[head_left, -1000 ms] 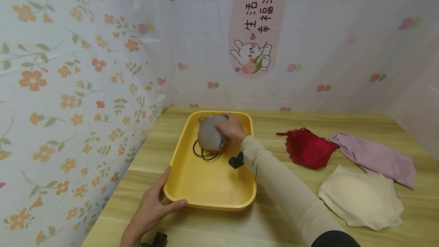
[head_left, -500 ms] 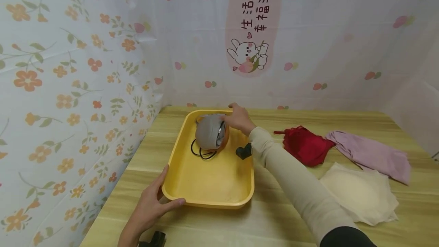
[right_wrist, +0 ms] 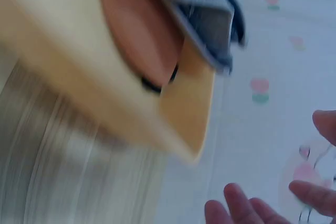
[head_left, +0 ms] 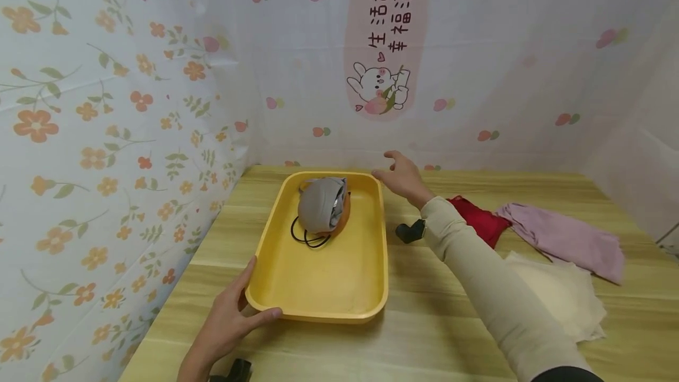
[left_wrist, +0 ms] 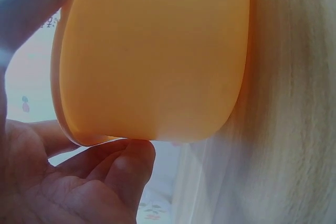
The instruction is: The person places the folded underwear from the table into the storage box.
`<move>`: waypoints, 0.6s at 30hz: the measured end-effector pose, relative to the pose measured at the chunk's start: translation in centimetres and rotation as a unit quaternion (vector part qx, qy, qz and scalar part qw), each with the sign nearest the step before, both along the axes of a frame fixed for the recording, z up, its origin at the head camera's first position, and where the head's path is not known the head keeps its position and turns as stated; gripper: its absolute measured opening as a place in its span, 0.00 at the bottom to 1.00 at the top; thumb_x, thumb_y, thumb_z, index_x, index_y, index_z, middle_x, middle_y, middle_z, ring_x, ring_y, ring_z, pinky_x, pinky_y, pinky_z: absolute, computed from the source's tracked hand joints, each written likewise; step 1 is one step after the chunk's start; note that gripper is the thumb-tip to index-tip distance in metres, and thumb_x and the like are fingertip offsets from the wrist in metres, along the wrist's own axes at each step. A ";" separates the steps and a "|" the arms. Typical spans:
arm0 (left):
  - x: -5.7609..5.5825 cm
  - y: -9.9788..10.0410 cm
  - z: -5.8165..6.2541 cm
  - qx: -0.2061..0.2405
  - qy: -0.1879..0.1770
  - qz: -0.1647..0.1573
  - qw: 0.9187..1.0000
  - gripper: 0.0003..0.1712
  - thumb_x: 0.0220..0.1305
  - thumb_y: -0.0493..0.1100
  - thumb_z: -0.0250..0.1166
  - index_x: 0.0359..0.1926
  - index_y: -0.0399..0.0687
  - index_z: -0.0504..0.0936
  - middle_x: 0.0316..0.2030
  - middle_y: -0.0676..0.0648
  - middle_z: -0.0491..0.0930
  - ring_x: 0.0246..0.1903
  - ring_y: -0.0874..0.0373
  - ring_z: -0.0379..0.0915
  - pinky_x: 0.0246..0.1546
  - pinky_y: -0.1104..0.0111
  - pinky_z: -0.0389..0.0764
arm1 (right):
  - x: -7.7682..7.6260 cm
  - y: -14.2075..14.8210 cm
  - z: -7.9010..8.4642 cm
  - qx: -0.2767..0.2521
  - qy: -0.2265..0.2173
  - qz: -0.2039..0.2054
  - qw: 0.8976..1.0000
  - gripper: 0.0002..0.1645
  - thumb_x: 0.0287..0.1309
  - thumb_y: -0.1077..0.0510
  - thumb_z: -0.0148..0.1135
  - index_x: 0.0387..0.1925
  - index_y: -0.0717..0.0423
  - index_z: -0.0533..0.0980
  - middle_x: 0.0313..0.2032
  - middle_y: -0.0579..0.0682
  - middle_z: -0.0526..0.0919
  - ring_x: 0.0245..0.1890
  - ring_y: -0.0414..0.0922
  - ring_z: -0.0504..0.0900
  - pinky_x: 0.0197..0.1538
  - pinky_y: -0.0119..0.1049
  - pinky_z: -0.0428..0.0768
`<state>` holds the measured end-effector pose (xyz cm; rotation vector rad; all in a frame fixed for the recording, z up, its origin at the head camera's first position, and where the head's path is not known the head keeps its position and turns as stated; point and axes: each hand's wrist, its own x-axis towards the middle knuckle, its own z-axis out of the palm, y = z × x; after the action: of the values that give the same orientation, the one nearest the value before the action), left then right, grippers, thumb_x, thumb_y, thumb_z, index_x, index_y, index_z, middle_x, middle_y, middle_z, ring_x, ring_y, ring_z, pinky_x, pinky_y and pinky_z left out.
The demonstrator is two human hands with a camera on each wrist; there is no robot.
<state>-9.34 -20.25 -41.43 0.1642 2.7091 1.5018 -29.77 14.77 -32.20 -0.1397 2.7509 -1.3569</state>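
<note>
A yellow plastic tray [head_left: 333, 276] stands on the table, with my left hand [head_left: 225, 317] gripping its near left corner, thumb at the front rim and fingers along the left side. In the left wrist view, the curled fingers [left_wrist: 128, 169] meet the tray's wall. At the tray's far end lies a grey bra [head_left: 316, 206], its cups folded together, resting against a brown cup-shaped piece [head_left: 342, 217] with thin black straps [head_left: 313, 240]. My right hand [head_left: 405, 178] is just beyond the tray's far right corner, its fingers spread and holding nothing.
Right of the tray, partly behind my right sleeve, lies a red lace bra [head_left: 485, 223]. A lilac garment [head_left: 567, 237] and a cream garment [head_left: 562, 299] lie farther right on the wooden table [head_left: 424, 335]. Printed curtains [head_left: 297, 63] hang behind and to the left.
My right hand has let go of the grey bra and moved right, out over the tray's far right corner. The bra stays in the tray, and the left hand keeps its grip.
</note>
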 end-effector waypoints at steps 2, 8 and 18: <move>0.0 0.0 0.0 0.000 -0.003 0.001 1.000 0.62 0.55 0.51 0.77 0.80 0.46 0.47 0.78 0.37 0.54 0.72 0.42 0.63 0.66 0.54 0.75 | 0.2 1.4 -0.3 0.008 0.004 -0.003 1.000 0.43 0.70 0.46 0.57 0.78 0.53 0.52 0.71 0.67 0.63 0.67 0.64 0.70 0.67 0.61 0.75; 0.0 0.0 0.1 0.008 -0.006 0.000 1.000 0.63 0.55 0.50 0.77 0.81 0.46 0.46 0.78 0.36 0.53 0.72 0.41 0.63 0.66 0.55 0.75 | 0.7 6.0 -1.3 0.054 0.021 -0.001 0.998 0.43 0.72 0.47 0.55 0.78 0.57 0.51 0.68 0.71 0.66 0.65 0.67 0.71 0.66 0.63 0.74; 0.2 -0.1 -0.2 0.015 0.006 -0.004 1.000 0.63 0.54 0.49 0.78 0.80 0.46 0.47 0.77 0.36 0.54 0.72 0.41 0.64 0.65 0.67 0.77 | 2.8 14.0 -3.1 0.117 -0.019 -0.009 0.993 0.47 0.71 0.44 0.55 0.77 0.66 0.49 0.69 0.78 0.60 0.66 0.72 0.66 0.63 0.66 0.74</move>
<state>-9.18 -20.30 -41.64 0.1851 2.6941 1.5448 -26.98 28.75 -35.33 -0.0731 2.8575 -1.0165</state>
